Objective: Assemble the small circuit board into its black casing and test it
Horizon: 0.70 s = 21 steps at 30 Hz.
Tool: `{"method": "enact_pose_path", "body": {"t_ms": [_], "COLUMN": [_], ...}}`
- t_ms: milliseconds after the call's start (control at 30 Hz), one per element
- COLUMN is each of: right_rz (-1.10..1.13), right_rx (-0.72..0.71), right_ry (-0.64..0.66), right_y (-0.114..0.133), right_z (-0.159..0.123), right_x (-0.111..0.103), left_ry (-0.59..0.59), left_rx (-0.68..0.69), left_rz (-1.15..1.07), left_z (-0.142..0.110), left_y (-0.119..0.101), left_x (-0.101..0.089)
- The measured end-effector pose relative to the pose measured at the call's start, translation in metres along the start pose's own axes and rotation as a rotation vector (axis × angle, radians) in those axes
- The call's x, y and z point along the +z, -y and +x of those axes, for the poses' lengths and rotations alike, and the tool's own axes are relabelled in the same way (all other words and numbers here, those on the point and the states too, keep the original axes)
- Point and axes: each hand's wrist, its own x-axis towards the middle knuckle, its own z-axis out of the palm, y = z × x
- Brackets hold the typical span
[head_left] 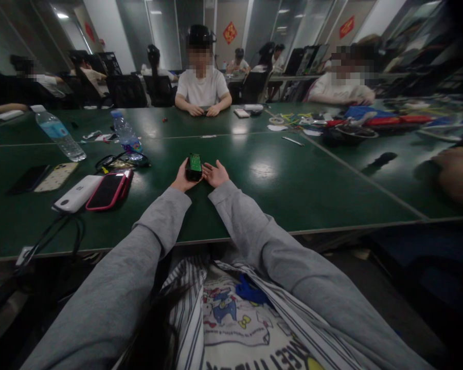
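Observation:
Over the green table (pixel 293 200), my left hand (pixel 181 177) grips a small black box (pixel 193 175) with a green circuit board (pixel 195 162) showing on its upper face. My left fingers wrap the box's left side and underside, so part of it is hidden. Just to the right of the box is my right hand (pixel 216 174), palm up with its fingers spread. Its fingertips come close to the box's right edge; whether they touch it I cannot tell. Nothing lies in my right palm.
Left of my hands lie a pink-cased phone (pixel 107 192), a white power bank (pixel 77 194), cables and two bottles, one being a clear bottle (pixel 126 134). A pen (pixel 293 141) and tangled wires (pixel 293 121) lie right. A person (pixel 201 87) sits opposite.

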Motion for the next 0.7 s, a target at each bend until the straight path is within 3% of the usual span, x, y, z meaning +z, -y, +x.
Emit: {"method": "enact_pose_path", "body": {"t_ms": [367, 700], "right_rz": [-0.170, -0.201], "right_rx": [-0.051, -0.070], "right_ry": [-0.076, -0.090], "right_y": [-0.006, -0.008], "right_z": [0.000, 0.004], "right_x": [0.010, 0.008], "left_ry": [-0.007, -0.245], "left_rx": [0.038, 0.263], "left_rz": [0.189, 0.228], "left_z": [-0.007, 0.006], "left_y": [-0.001, 0.000], "left_x": [0.008, 0.005]}}
